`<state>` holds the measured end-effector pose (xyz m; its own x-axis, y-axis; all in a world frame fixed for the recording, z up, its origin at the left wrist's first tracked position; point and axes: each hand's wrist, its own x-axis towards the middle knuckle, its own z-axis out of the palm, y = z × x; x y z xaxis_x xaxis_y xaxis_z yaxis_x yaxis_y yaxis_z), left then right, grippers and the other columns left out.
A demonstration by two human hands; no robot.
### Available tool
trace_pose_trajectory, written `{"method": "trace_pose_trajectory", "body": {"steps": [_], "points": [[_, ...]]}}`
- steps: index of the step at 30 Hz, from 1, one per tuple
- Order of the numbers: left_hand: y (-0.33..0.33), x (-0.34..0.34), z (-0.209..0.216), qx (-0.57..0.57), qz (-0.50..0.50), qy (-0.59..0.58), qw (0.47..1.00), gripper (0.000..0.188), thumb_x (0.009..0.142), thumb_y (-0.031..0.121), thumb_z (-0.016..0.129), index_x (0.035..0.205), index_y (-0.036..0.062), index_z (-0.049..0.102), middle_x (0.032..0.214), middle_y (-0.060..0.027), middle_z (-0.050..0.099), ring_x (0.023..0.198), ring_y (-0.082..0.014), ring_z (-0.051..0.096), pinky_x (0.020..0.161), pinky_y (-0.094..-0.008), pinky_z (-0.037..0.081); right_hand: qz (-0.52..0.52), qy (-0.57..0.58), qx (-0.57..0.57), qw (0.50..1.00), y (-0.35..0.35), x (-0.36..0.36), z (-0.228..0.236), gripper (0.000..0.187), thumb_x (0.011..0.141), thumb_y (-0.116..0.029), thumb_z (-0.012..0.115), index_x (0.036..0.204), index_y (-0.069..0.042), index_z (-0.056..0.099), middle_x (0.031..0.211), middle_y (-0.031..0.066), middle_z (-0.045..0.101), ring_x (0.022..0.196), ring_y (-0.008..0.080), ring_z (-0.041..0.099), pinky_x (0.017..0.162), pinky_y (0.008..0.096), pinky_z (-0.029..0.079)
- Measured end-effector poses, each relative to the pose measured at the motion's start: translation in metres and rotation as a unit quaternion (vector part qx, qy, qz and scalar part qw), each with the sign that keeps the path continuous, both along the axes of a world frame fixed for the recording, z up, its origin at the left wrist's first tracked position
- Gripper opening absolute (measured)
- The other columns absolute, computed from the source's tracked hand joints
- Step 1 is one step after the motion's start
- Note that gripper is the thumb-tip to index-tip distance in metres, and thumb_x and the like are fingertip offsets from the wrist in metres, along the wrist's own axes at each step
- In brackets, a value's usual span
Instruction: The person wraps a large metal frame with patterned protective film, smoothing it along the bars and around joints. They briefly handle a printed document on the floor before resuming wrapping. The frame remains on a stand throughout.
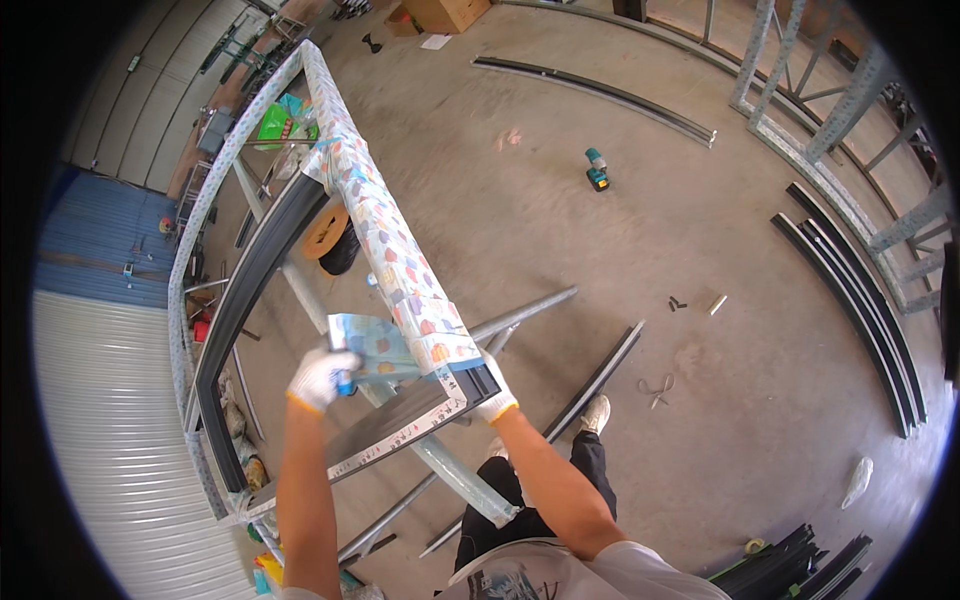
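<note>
A dark window frame (pixel 268 245) lies across metal supports, and its long right side is wrapped in patterned film (pixel 378 215) with coloured spots. My left hand (pixel 322 380), in a white glove, is closed on a roll of wrapping film (pixel 343 381) inside the frame opening. From the roll, a stretched bluish strip (pixel 375 345) runs to the wrapped side near the corner. My right hand (pixel 494 392), also gloved, grips the frame's near right corner (pixel 470 385); its fingers are partly hidden behind the corner. The near side bears white tape (pixel 395 440).
On the concrete floor stand a teal cordless drill (pixel 597 170) and, under the frame, a wooden spool (pixel 326 232). Dark profiles lie at the far side (pixel 595 92), the right (pixel 850 310) and beside my foot (pixel 597 380). A metal rack (pixel 830 170) borders the right.
</note>
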<state>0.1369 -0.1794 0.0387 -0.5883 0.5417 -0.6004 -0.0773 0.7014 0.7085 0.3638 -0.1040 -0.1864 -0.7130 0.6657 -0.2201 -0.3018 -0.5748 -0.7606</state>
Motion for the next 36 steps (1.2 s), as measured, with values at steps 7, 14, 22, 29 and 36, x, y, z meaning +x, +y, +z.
{"method": "trace_pose_trajectory", "body": {"steps": [7,14,22,29,36], "points": [[0.034,0.159,0.076,0.158,-0.364,0.370,0.840,0.048,0.087,0.006,0.075,0.134,-0.0005,0.065,0.108,-0.0221,0.075,0.089,-0.0414,0.076,0.080,-0.0482,0.064,-0.252,-0.057,-0.027,0.966,0.039,0.122,0.152,0.041,0.111,-0.024,0.068,0.139,0.006,0.065,0.117,0.0104,0.075,0.104,0.0167,0.069,0.098,0.0330,0.056],[0.021,0.185,0.040,0.333,-0.471,0.287,0.765,0.045,0.088,0.010,0.087,0.128,0.0061,0.067,0.112,-0.0144,0.078,0.088,-0.0317,0.079,0.079,-0.0421,0.064,-0.150,-0.116,-0.063,0.980,0.026,0.164,0.200,0.043,0.103,-0.012,0.067,0.136,0.014,0.065,0.124,0.0177,0.077,0.099,0.0202,0.075,0.086,0.0350,0.064],[0.021,0.049,-0.006,0.126,-0.375,0.290,0.872,0.026,0.100,0.015,0.072,0.119,-0.0027,0.072,0.105,-0.0215,0.081,0.098,-0.0302,0.081,0.087,-0.0436,0.063,-0.149,-0.156,-0.053,0.975,0.035,0.125,0.098,0.043,0.097,-0.018,0.080,0.127,0.011,0.069,0.111,0.0138,0.076,0.090,0.0172,0.073,0.078,0.0307,0.059],[0.040,0.019,-0.133,-0.016,-0.431,0.013,0.902,0.045,0.102,0.028,0.068,0.136,-0.0010,0.072,0.124,-0.0124,0.077,0.114,-0.0286,0.071,0.106,-0.0396,0.056,-0.155,-0.105,-0.147,0.971,0.037,0.089,0.066,0.041,0.089,-0.012,0.083,0.120,0.010,0.066,0.097,0.0096,0.071,0.084,0.0168,0.071,0.073,0.0333,0.057],[0.068,0.028,-0.248,0.049,-0.473,0.007,0.880,0.049,0.110,0.034,0.058,0.149,0.0031,0.062,0.144,-0.0144,0.068,0.134,-0.0313,0.063,0.117,-0.0449,0.050,-0.118,-0.253,-0.023,0.960,0.041,0.036,0.017,0.034,0.090,-0.006,0.080,0.119,0.007,0.068,0.098,0.0059,0.072,0.091,0.0139,0.069,0.081,0.0311,0.057]]}}
